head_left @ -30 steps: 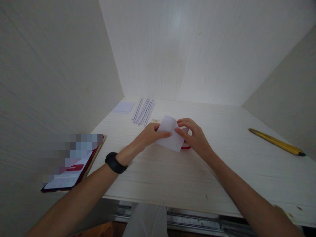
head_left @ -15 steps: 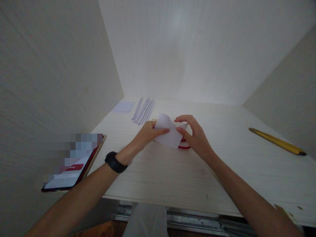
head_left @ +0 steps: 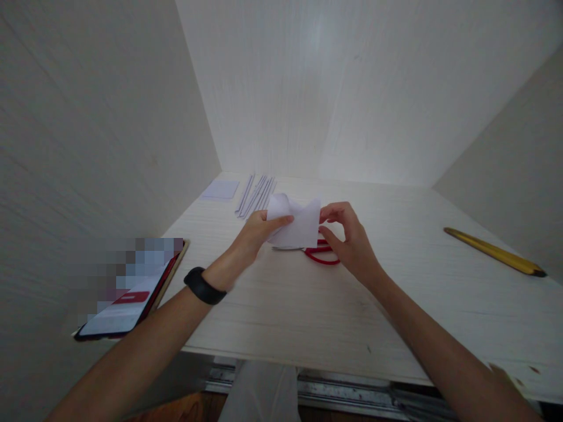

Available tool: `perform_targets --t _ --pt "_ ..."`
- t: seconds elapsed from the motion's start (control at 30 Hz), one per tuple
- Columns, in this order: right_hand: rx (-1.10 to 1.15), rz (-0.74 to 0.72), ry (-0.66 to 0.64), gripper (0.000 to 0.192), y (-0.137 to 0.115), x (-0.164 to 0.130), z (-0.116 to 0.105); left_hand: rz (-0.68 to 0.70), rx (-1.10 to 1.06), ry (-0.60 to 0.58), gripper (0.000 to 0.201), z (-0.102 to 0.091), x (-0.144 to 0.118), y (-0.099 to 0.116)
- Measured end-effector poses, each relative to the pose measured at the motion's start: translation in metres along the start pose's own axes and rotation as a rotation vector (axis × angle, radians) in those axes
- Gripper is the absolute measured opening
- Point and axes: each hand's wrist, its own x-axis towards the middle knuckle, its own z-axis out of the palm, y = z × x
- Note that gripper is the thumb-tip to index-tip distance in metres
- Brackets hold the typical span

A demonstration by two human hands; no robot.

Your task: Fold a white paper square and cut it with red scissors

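A small sheet of white paper (head_left: 303,225) is held up over the middle of the table, its upper edge slightly curled. My left hand (head_left: 263,228) grips its left side, thumb lying across the front and the fingers hidden behind. At the sheet's right edge is my right hand (head_left: 345,231), its thumb and fingers curved with a gap between them. Whether those fingertips touch the edge is hard to see. Under the paper lies a pair of scissors with red handles (head_left: 323,262), blades partly covered by the sheet.
Several thin folded paper strips (head_left: 254,196) lie toward the back left, beside a flat paper piece (head_left: 221,189). A yellow, dark-tipped tool (head_left: 495,252) rests at the right. On the left a device in a case (head_left: 132,299) leans by the wall. Panels enclose the back and sides.
The paper has shifted slightly left and spread flatter, with its right corner unfolded. My right thumb has come off its face to the edge. More of the scissors shows.
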Motion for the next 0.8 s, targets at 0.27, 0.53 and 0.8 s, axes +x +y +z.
perform_targets --t 0.27,0.53,0.8 --pt "-0.046 0.013 -0.118 0.028 -0.0058 -0.0016 0.0 -0.028 -0.051 0.034 0.031 0.0021 0.0002 0.0008" --pt "-0.038 0.02 -0.106 0.029 -0.007 -0.0012 -0.0006 -0.029 -0.069 -0.011 0.03 0.0014 0.0008 0.0003" --pt "-0.014 -0.01 -0.099 0.021 -0.0068 -0.0006 -0.0024 -0.03 -0.091 -0.04 0.031 0.0007 0.001 -0.0012"
